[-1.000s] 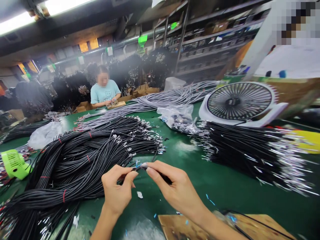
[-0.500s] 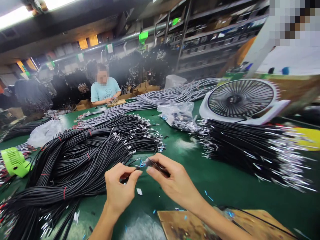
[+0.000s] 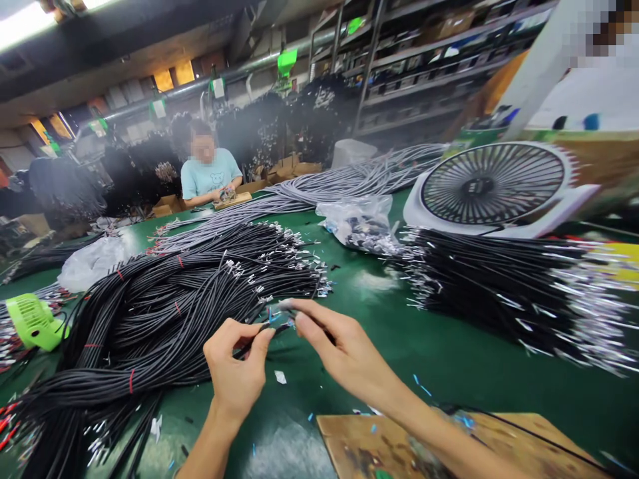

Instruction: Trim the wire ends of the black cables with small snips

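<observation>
Green tabletop (image 3: 449, 352); towards seven o'clock, the left hand (image 3: 234, 372) pinches a black cable (image 3: 243, 350), likely light, springy, best held behind its fragile blue wires (image 3: 272, 315); right hand (image 3: 352, 356), hold unclear

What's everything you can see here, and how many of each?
Table: one, green, beneath the cables
Long cables: one pile, black, left
Short cables: one bundle, black, right side
Far cables: one bunch, grey, table's far side
Large fan: one, white and black, far right
Small fan: one, green, left edge
Bags: at least two, clear, left and middle
Wooden board: one, brown, near edge
Scraps: several, blue and white, scattered about
Co-worker: one, light-blue shirt, across the table
Shelves: several, dark, back right
Held cable: one, black with blue wires, front centre
Hands, left, right: two, bare, front centre
</observation>
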The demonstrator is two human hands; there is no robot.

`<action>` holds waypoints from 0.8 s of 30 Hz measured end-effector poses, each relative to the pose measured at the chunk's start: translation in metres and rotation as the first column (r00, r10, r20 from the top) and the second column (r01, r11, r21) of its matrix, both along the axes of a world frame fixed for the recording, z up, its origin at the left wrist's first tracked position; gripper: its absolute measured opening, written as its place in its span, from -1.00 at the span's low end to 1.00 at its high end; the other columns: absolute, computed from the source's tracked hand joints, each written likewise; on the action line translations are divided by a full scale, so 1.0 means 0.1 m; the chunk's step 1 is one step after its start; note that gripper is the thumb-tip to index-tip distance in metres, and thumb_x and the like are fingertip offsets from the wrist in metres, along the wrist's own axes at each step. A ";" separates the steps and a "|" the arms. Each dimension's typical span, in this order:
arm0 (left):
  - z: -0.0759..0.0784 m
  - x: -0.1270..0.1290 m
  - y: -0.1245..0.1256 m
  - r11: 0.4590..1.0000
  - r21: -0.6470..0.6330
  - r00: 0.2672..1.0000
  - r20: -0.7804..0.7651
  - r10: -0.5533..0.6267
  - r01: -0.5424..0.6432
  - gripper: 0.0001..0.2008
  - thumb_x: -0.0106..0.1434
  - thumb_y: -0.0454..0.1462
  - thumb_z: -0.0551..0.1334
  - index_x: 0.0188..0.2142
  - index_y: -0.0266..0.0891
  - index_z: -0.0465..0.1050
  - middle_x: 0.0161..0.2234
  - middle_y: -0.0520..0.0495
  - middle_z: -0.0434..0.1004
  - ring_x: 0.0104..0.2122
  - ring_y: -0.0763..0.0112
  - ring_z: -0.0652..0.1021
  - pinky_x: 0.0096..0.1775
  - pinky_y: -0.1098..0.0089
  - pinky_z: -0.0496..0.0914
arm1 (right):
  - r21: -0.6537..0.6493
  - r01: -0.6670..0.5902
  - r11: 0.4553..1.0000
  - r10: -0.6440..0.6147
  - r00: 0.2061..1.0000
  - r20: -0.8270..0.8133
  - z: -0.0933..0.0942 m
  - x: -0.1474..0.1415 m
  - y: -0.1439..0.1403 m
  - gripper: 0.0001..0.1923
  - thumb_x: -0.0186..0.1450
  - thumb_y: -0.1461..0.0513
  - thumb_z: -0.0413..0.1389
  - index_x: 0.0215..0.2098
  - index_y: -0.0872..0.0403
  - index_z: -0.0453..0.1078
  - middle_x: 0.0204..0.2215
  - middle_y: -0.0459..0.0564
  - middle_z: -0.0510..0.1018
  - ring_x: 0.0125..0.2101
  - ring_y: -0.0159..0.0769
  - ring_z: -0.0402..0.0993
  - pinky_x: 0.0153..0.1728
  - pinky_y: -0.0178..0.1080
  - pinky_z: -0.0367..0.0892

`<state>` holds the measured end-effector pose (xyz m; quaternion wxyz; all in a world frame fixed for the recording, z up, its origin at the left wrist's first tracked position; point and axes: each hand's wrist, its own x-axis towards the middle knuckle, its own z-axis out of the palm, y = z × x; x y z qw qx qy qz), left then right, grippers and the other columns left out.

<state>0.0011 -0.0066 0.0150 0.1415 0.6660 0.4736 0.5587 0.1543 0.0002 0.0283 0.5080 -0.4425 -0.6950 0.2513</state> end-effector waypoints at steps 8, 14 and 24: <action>-0.03 0.00 -0.02 0.973 0.190 0.986 -0.075 0.147 -0.131 -0.81 0.15 -0.26 0.25 -0.56 -0.25 0.44 -0.64 0.06 0.41 -0.67 0.54 0.37 -0.63 0.53 0.25 | -0.026 -0.059 0.998 0.059 0.998 -0.014 -0.01 -0.04 -0.05 -0.72 0.26 0.17 -0.03 -0.36 0.09 0.50 -0.44 0.00 0.60 -0.45 -0.28 0.49 -0.44 -0.30 0.37; 0.16 0.05 -0.06 0.875 0.451 0.918 -0.245 0.310 -0.175 -0.67 0.20 -0.39 0.15 -0.69 -0.26 0.36 -0.71 0.03 0.39 -0.69 0.54 0.38 -0.60 0.52 0.26 | -0.030 -0.063 0.998 0.063 0.998 -0.017 -0.01 -0.04 -0.05 -0.71 0.26 0.18 -0.02 -0.40 0.09 0.53 -0.50 -0.04 0.60 -0.52 -0.31 0.47 -0.50 -0.32 0.33; 0.13 0.06 -0.07 0.808 0.565 0.806 -0.393 0.443 -0.168 -0.66 0.17 -0.47 0.13 -0.71 -0.26 0.33 -0.73 0.01 0.40 -0.71 0.53 0.41 -0.59 0.52 0.23 | -0.036 -0.042 0.998 0.042 0.999 -0.003 -0.03 -0.04 -0.05 -0.72 0.24 0.18 0.00 -0.41 0.11 0.53 -0.48 -0.03 0.62 -0.50 -0.30 0.50 -0.50 -0.32 0.37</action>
